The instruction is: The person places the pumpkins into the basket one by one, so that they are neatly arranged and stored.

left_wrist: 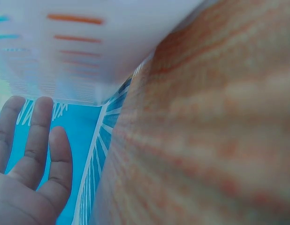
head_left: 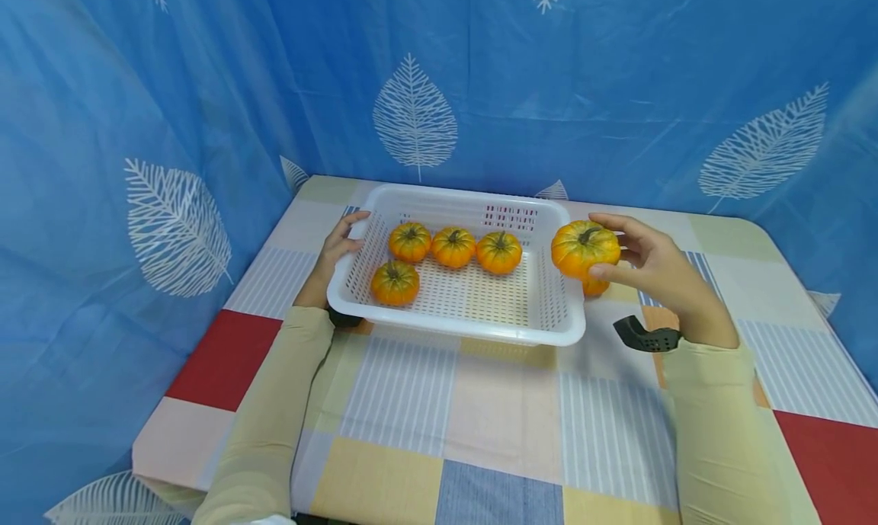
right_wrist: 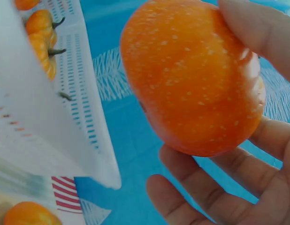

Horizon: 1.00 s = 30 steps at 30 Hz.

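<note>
My right hand grips a small orange pumpkin with a green-tinged top, thumb on one side and fingers on the other. It is held up by the right end of a white plastic basket. The right wrist view shows the speckled pumpkin apart from the basket wall. At the basket's left end is my left hand, touching the rim. Its fingers look nearly straight along the outside in the left wrist view. Inside the basket sit several pumpkins, toward the left and back.
Another pumpkin, partly hidden by the held one, lies on the table just right of the basket. A checked, striped cloth covers the table. Blue sheeting with white leaf prints hangs behind and at the sides.
</note>
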Each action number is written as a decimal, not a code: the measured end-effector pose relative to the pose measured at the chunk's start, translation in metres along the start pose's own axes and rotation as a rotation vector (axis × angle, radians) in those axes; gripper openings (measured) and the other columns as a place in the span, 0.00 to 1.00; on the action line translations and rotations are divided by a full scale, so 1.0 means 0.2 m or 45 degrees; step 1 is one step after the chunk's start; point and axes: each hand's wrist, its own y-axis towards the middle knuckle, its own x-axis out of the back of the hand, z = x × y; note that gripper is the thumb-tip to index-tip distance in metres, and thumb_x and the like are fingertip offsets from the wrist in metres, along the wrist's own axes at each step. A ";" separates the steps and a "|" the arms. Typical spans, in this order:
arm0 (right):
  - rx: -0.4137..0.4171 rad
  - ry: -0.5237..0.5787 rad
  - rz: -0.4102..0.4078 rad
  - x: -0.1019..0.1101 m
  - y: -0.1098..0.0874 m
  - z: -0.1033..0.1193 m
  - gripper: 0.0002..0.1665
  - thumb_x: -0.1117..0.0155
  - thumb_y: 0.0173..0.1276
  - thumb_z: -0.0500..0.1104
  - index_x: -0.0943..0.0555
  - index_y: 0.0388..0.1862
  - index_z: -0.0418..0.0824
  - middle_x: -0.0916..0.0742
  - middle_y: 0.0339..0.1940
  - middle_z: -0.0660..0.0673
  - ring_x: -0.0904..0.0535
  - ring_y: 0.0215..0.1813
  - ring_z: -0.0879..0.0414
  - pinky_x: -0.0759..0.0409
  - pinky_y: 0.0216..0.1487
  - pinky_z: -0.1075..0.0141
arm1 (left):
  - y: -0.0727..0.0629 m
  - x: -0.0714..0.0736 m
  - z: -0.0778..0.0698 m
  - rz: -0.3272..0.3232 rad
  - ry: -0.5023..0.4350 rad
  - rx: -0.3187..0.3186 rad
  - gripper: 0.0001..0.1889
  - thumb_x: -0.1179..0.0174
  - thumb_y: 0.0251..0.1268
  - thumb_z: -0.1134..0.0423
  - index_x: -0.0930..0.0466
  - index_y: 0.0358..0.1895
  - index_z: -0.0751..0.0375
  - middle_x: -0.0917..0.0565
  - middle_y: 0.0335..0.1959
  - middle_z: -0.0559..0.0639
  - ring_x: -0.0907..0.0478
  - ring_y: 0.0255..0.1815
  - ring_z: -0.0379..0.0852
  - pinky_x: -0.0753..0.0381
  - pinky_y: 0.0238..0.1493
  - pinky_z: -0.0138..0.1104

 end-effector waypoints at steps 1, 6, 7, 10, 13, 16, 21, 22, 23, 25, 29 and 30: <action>0.005 -0.017 0.018 0.00 0.01 0.01 0.41 0.29 0.70 0.26 0.31 0.81 0.31 0.23 0.72 0.53 0.21 0.58 0.60 0.22 0.58 0.80 | 0.00 0.00 0.00 0.006 0.005 -0.002 0.29 0.61 0.72 0.72 0.39 0.77 0.61 0.46 0.84 0.71 0.34 0.73 0.59 0.21 0.64 0.37; 0.007 -0.038 0.124 0.00 0.07 0.08 0.43 0.27 0.70 0.28 0.31 0.81 0.32 0.23 0.74 0.45 0.20 0.58 0.60 0.19 0.56 0.77 | 0.00 0.00 0.00 0.014 0.005 -0.009 0.30 0.61 0.72 0.71 0.38 0.77 0.59 0.46 0.85 0.71 0.36 0.75 0.60 0.22 0.65 0.38; 0.009 -0.034 0.149 -0.01 0.08 0.09 0.43 0.27 0.70 0.28 0.31 0.82 0.32 0.24 0.76 0.43 0.20 0.58 0.60 0.19 0.55 0.77 | 0.00 0.00 0.00 0.012 0.007 -0.014 0.30 0.61 0.72 0.71 0.37 0.77 0.59 0.46 0.85 0.71 0.36 0.75 0.61 0.22 0.65 0.38; 0.019 -0.026 0.221 -0.01 0.12 0.10 0.43 0.26 0.69 0.28 0.31 0.81 0.31 0.27 0.79 0.35 0.20 0.59 0.60 0.19 0.56 0.76 | 0.00 0.00 0.01 0.012 0.000 -0.030 0.29 0.61 0.71 0.71 0.35 0.75 0.57 0.45 0.84 0.71 0.34 0.73 0.59 0.21 0.63 0.37; 0.023 -0.039 0.283 -0.03 0.15 0.11 0.43 0.26 0.69 0.29 0.31 0.81 0.29 0.28 0.79 0.31 0.21 0.60 0.61 0.20 0.57 0.77 | 0.00 0.00 0.01 0.003 -0.010 -0.037 0.29 0.61 0.70 0.72 0.34 0.74 0.55 0.44 0.83 0.71 0.32 0.71 0.57 0.20 0.61 0.36; 0.021 -0.039 0.324 -0.04 0.18 0.12 0.42 0.26 0.69 0.29 0.30 0.80 0.29 0.26 0.78 0.31 0.21 0.60 0.62 0.20 0.58 0.77 | 0.00 0.00 0.01 0.004 -0.035 -0.023 0.29 0.62 0.71 0.73 0.34 0.74 0.56 0.45 0.83 0.71 0.33 0.72 0.57 0.20 0.62 0.35; 0.022 0.045 0.381 -0.07 0.23 0.13 0.41 0.26 0.68 0.28 0.30 0.79 0.27 0.24 0.75 0.30 0.18 0.60 0.62 0.18 0.59 0.72 | 0.00 -0.01 0.01 0.001 -0.075 -0.013 0.29 0.63 0.72 0.73 0.34 0.74 0.55 0.46 0.85 0.70 0.36 0.75 0.59 0.22 0.64 0.34; 0.018 0.062 0.394 -0.08 0.24 0.13 0.41 0.26 0.68 0.28 0.30 0.79 0.27 0.24 0.75 0.29 0.17 0.60 0.61 0.17 0.59 0.72 | 0.00 -0.01 0.01 0.004 -0.079 -0.014 0.29 0.63 0.72 0.73 0.34 0.74 0.55 0.46 0.85 0.70 0.35 0.74 0.58 0.22 0.64 0.34; 0.012 0.075 0.405 -0.09 0.25 0.13 0.41 0.26 0.68 0.27 0.30 0.78 0.26 0.24 0.75 0.29 0.17 0.60 0.61 0.17 0.59 0.71 | 0.00 -0.01 0.01 0.006 -0.081 -0.017 0.29 0.63 0.72 0.73 0.34 0.74 0.55 0.46 0.85 0.70 0.34 0.74 0.57 0.21 0.64 0.34; 0.005 0.081 0.429 -0.11 0.27 0.13 0.41 0.26 0.68 0.28 0.30 0.78 0.26 0.25 0.76 0.28 0.16 0.60 0.61 0.17 0.59 0.71 | 0.00 0.00 0.01 0.012 -0.086 -0.027 0.29 0.62 0.72 0.74 0.33 0.74 0.55 0.45 0.84 0.71 0.32 0.72 0.55 0.20 0.63 0.33; -0.012 0.084 0.468 -0.14 0.31 0.11 0.41 0.25 0.69 0.30 0.30 0.79 0.27 0.26 0.77 0.28 0.17 0.60 0.60 0.17 0.59 0.71 | 0.01 0.01 0.02 0.022 -0.093 -0.060 0.29 0.61 0.73 0.75 0.33 0.75 0.60 0.43 0.81 0.73 0.27 0.69 0.51 0.18 0.59 0.32; -0.013 0.091 0.475 -0.15 0.32 0.11 0.41 0.25 0.69 0.30 0.30 0.79 0.27 0.26 0.77 0.28 0.17 0.60 0.60 0.17 0.59 0.71 | 0.01 0.01 0.02 0.023 -0.098 -0.066 0.29 0.61 0.73 0.75 0.33 0.76 0.62 0.42 0.81 0.73 0.27 0.68 0.50 0.18 0.59 0.32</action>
